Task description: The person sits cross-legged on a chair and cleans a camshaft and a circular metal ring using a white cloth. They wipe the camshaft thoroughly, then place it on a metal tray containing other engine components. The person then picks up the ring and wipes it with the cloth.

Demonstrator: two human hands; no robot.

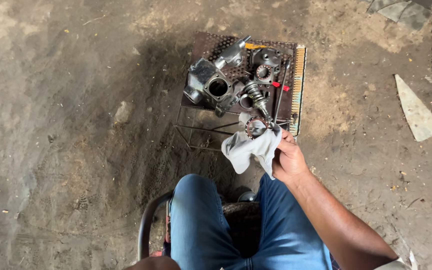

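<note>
Now you're wiping: your right hand point(288, 160) pinches the grey rag point(248, 147) around the bearing ring point(256, 127), frame centre, just below the perforated bench point(288, 107). Next, turn it gently (left hand barely visible, grip unclear).

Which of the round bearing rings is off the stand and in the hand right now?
The ring cradled in the grey rag, held by the right hand at the stand's near edge. The other rings sit among the metal parts on the perforated stand.
</note>
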